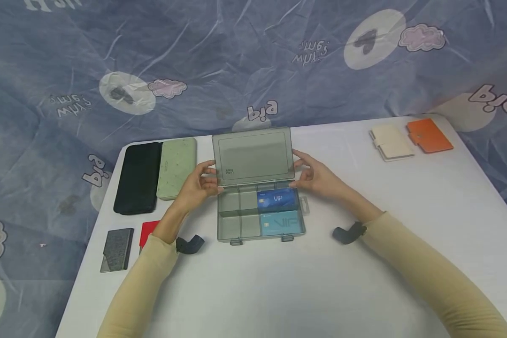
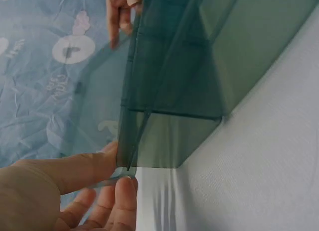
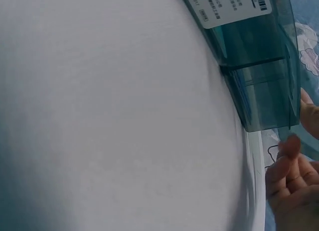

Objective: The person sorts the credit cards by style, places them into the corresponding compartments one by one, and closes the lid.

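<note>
A clear grey-green plastic organizer box (image 1: 241, 225) lies on the table, its hinged lid (image 1: 255, 157) tilted up at the back. A dark blue VIP card (image 1: 278, 199) sits in a back right compartment, and a light blue VIP card (image 1: 280, 223) in front of it. My left hand (image 1: 196, 188) grips the box's left side by the hinge, its thumb on the corner and its fingers by the lid. At the opposite corner my right hand (image 1: 317, 176) holds the box and lid likewise. In the right wrist view, a white label (image 3: 232, 4) shows on the box.
To the left lie a black case (image 1: 138, 178), a light green case (image 1: 177, 169), a grey card holder (image 1: 117, 249) and a red item (image 1: 148, 231) partly behind my arm. A cream card holder (image 1: 392, 142) and an orange one (image 1: 430, 136) lie at the back right.
</note>
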Motion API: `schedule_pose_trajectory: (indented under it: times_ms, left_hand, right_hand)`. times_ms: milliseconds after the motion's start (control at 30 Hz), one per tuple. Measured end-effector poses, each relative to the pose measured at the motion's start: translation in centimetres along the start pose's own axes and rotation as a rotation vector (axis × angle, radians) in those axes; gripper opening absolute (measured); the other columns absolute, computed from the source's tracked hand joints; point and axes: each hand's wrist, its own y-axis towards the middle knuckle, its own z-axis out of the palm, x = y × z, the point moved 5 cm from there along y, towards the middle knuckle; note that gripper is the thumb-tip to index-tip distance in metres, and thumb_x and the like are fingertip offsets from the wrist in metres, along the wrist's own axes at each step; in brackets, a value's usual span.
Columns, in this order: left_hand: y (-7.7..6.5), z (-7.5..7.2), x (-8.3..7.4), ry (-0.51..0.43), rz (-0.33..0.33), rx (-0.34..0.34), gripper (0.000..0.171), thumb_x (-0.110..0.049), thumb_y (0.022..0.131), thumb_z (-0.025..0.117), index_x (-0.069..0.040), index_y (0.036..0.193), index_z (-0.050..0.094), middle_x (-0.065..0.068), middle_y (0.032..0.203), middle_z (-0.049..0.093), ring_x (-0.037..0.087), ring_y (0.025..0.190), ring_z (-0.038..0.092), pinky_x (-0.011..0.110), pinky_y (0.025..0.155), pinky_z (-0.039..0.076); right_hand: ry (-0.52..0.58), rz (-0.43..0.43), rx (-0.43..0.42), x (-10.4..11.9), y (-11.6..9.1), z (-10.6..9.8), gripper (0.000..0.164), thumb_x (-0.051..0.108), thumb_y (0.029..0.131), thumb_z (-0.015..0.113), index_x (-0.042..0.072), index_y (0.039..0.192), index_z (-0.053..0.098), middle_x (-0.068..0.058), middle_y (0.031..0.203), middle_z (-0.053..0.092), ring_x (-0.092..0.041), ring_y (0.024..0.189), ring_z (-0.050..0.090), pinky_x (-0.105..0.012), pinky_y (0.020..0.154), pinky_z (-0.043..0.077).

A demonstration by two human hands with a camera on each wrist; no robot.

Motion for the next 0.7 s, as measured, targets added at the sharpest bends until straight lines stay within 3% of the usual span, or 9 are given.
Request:
schedule_pose_trajectory:
  times_ms: [133,233,367,533,633,700]
  left_hand:
    - [-0.2,0.0,0.0,-0.044,0.030,-0.015,0.060,0.007,0.076,0.070,0.000,0.127,0.039,0.014,0.116,0.046,0.025,0.099,0.053,0.019,0.077,0.049]
    - [-0.4,-0.1,0.1,-0.078,0.027,-0.023,0.052,0.008,0.074,0.071,0.003,0.117,0.043,0.014,0.110,0.049,0.025,0.096,0.054,0.019,0.077,0.050]
    - [-0.6,-0.2,0.1,-0.054,0.025,-0.022,0.047,0.005,0.074,0.073,0.004,0.111,0.044,0.013,0.109,0.051,0.023,0.098,0.055,0.021,0.075,0.051]
    - [-1.3,-0.5,0.2,-0.037,0.065,0.053,0.030,0.000,0.086,0.061,0.002,0.112,0.045,0.014,0.114,0.052,0.025,0.107,0.057,0.027,0.084,0.050]
    - [-2.0,-0.6,0.1,-0.164,0.069,0.127,0.019,-0.010,0.097,0.047,0.003,0.110,0.045,0.012,0.113,0.052,0.023,0.112,0.055,0.033,0.096,0.044]
    - [-2.5,-0.6,-0.1,-0.245,0.064,0.165,0.026,-0.021,0.101,0.039,0.003,0.110,0.045,0.012,0.113,0.051,0.023,0.113,0.053,0.037,0.101,0.039]
  right_hand:
    - [0.105,-0.022,0.025,1.2,-0.4,0.1,0.082,-0.003,0.079,0.069,0.003,0.145,0.021,-0.022,0.124,0.041,-0.027,0.074,0.061,-0.023,0.067,0.049]
    - [0.163,-0.066,0.032,0.1,-0.3,0.1,0.067,-0.003,0.080,0.067,0.003,0.136,0.031,-0.020,0.124,0.042,-0.025,0.076,0.062,-0.025,0.068,0.051]
    - [0.178,-0.135,0.054,-1.1,-0.4,-0.1,0.055,-0.001,0.082,0.066,0.003,0.128,0.036,-0.019,0.124,0.045,-0.021,0.079,0.063,-0.026,0.073,0.052]
    - [0.193,-0.202,0.101,-0.2,-1.6,-0.5,0.042,0.007,0.095,0.050,-0.003,0.133,0.035,-0.027,0.126,0.046,-0.027,0.088,0.063,-0.037,0.082,0.051]
    - [0.202,-0.205,0.127,0.4,-2.2,-0.6,0.042,0.019,0.101,0.036,-0.006,0.134,0.033,-0.034,0.114,0.052,-0.035,0.091,0.062,-0.048,0.086,0.048]
    - [0.193,-0.183,0.130,0.7,-2.5,-0.5,0.046,0.029,0.102,0.031,-0.006,0.132,0.034,-0.035,0.105,0.056,-0.037,0.092,0.061,-0.052,0.087,0.045]
